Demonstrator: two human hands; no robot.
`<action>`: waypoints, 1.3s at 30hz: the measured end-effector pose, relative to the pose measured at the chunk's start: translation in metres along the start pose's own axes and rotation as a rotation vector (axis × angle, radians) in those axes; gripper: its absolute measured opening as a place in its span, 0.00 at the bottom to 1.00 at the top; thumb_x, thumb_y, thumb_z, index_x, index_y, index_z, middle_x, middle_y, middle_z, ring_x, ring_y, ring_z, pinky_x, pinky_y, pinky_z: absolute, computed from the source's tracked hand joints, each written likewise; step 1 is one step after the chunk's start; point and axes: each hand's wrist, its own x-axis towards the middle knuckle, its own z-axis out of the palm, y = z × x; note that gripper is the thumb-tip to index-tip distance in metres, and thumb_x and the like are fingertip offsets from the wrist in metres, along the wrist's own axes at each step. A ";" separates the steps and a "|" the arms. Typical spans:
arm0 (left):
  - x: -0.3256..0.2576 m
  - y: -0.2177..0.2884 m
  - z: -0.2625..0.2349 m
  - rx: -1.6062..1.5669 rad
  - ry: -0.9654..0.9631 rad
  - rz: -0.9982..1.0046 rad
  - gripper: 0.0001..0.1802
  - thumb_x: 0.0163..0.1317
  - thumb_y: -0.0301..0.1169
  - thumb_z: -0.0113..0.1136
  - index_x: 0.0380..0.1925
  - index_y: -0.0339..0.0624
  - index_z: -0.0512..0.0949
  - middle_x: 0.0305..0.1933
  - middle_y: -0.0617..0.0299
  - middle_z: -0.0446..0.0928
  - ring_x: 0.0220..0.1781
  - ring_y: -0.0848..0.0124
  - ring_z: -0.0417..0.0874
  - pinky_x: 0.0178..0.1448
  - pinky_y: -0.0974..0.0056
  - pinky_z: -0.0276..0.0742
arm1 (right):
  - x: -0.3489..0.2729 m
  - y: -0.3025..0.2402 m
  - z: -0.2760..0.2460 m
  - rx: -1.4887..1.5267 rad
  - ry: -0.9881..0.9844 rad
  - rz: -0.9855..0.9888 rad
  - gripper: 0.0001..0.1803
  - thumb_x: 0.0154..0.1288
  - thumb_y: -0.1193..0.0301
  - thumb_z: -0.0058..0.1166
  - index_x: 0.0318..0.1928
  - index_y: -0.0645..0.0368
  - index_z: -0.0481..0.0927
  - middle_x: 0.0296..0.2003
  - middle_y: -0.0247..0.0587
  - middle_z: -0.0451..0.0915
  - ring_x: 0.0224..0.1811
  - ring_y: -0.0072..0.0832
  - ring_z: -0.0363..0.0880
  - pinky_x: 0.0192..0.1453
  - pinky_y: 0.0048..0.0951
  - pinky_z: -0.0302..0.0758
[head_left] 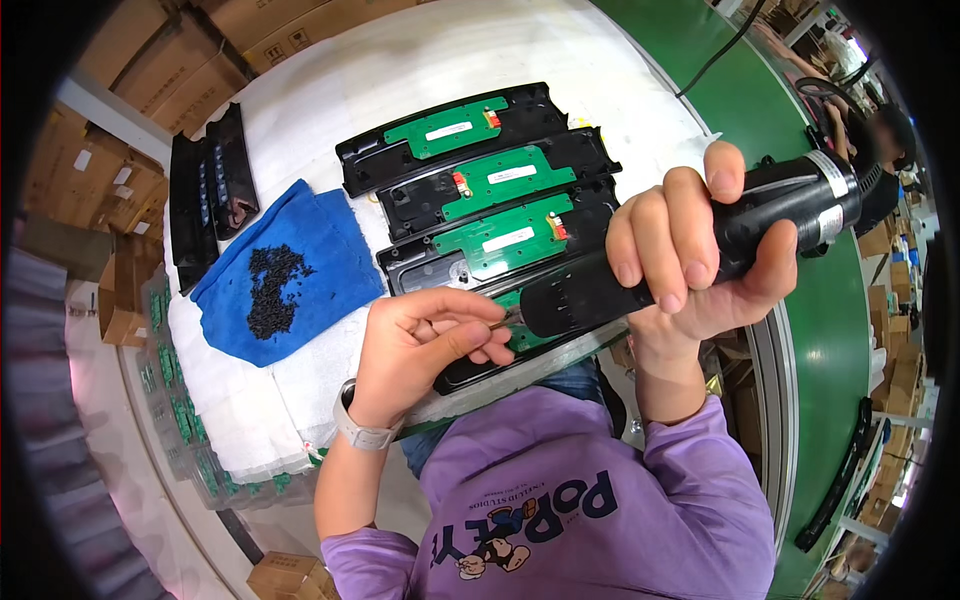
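My right hand (690,240) is wrapped round a black electric screwdriver (585,298), held nearly level with its tip pointing left. At that tip my left hand (435,340) has its thumb and fingers pinched together; a screw between them is too small to make out. Under both hands lies a black plastic housing (465,372) with a green circuit board, partly hidden. Beyond it are several like housings (500,240) with green boards and white labels, side by side. A blue cloth (335,225) left of them bears a heap of small black screws (272,290).
Black strip-shaped parts (215,190) lie at the table's far left. White sheeting (330,90) covers the work surface. Clear trays with green boards (180,400) stand below the left edge. A green conveyor (840,340) runs along the right; cardboard boxes (170,70) are stacked behind.
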 end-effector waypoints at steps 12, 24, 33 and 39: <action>0.008 -0.009 0.002 -0.254 0.159 0.213 0.09 0.64 0.22 0.34 0.42 0.39 0.63 0.60 0.39 0.62 0.65 0.54 0.63 0.63 0.62 0.65 | -0.023 -0.036 0.005 -0.538 0.138 0.215 0.22 0.52 0.60 0.58 0.37 0.61 0.64 0.14 0.30 0.65 0.10 0.19 0.64 0.18 0.23 0.64; 0.000 -0.009 0.002 -0.161 0.071 0.178 0.11 0.70 0.34 0.36 0.43 0.36 0.61 0.21 0.55 0.75 0.16 0.73 0.75 0.20 0.75 0.68 | -0.027 -0.034 0.007 -0.397 0.146 0.251 0.20 0.42 0.74 0.63 0.35 0.66 0.68 0.19 0.35 0.70 0.19 0.18 0.68 0.23 0.18 0.65; 0.002 -0.017 0.003 -0.140 0.120 0.230 0.06 0.67 0.31 0.44 0.37 0.41 0.62 0.13 0.71 0.59 0.12 0.83 0.54 0.18 0.76 0.50 | -0.025 -0.022 0.016 -0.596 0.234 0.218 0.18 0.46 0.68 0.62 0.28 0.60 0.64 0.13 0.33 0.65 0.09 0.18 0.61 0.13 0.19 0.59; 0.001 -0.013 0.000 -0.053 0.086 0.107 0.10 0.59 0.23 0.55 0.36 0.37 0.65 0.27 0.51 0.80 0.27 0.68 0.83 0.29 0.75 0.74 | -0.024 -0.028 0.017 -0.587 0.141 0.328 0.17 0.44 0.72 0.62 0.32 0.64 0.68 0.16 0.32 0.67 0.15 0.17 0.64 0.18 0.18 0.61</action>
